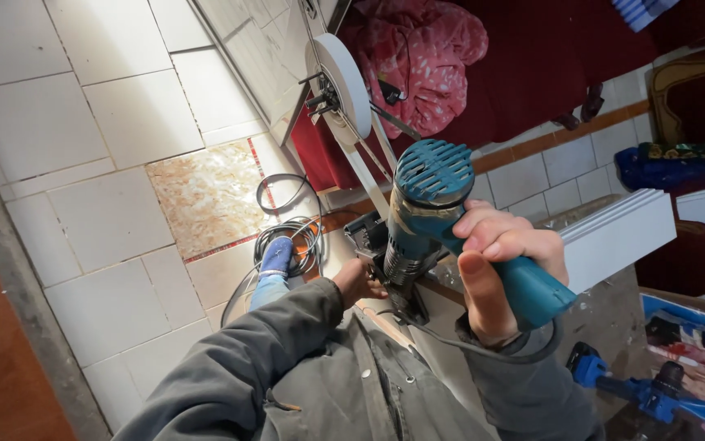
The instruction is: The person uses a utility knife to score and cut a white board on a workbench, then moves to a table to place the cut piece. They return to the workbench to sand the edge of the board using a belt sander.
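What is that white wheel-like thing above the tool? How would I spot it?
Start at the teal power tool gripped by the right hand. Follow the pale strip running up from it to the white tape reel, beside the pink patterned cloth. It is the only round, flat white disc here.

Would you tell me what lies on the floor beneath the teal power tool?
Below the teal power tool a coil of cable lies on the tiled floor, with a blue shoe over it. The tool's base and the left hand hide what is directly underneath.
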